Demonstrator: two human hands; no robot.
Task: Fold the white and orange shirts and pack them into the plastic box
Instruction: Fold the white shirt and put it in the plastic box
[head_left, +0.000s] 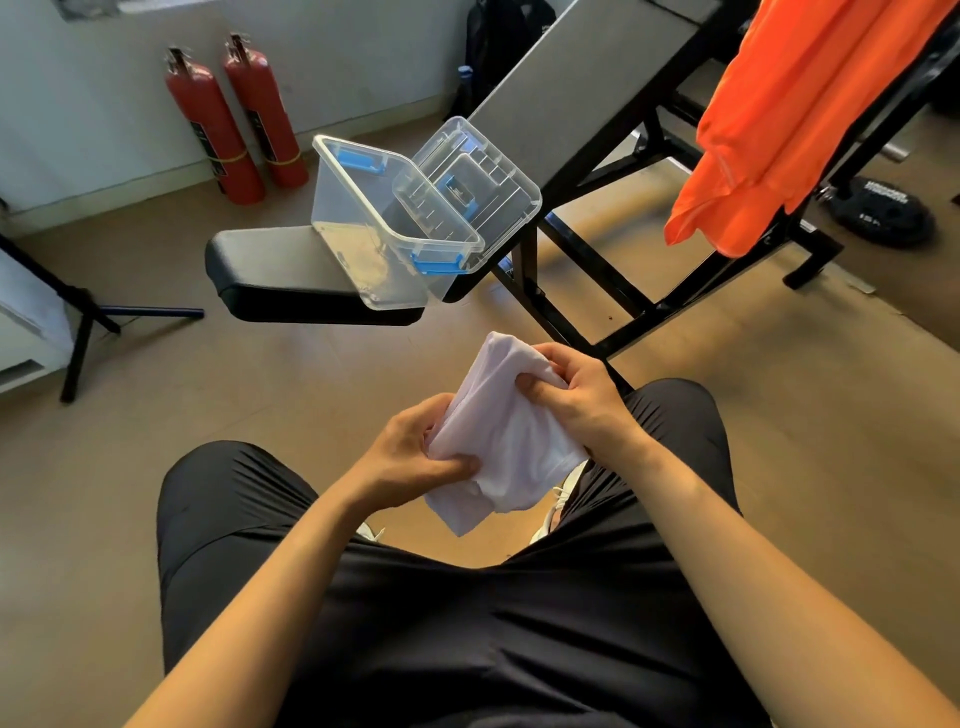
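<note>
Top of the orange shirt (795, 119) past the upper edge; left hand (410, 457) fingers behind the white shirt (511, 441).

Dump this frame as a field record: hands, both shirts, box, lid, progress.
left hand: grips the white shirt at its lower left
right hand: grips the white shirt at its upper edge
white shirt: bunched, partly folded, held above the lap
orange shirt: hanging at upper right, untouched
plastic box: on the black bench, open, no shirt inside
lid: off, tilted, leaning against the box
progress: neither shirt packed
background: two red fire extinguishers by the wall
</note>
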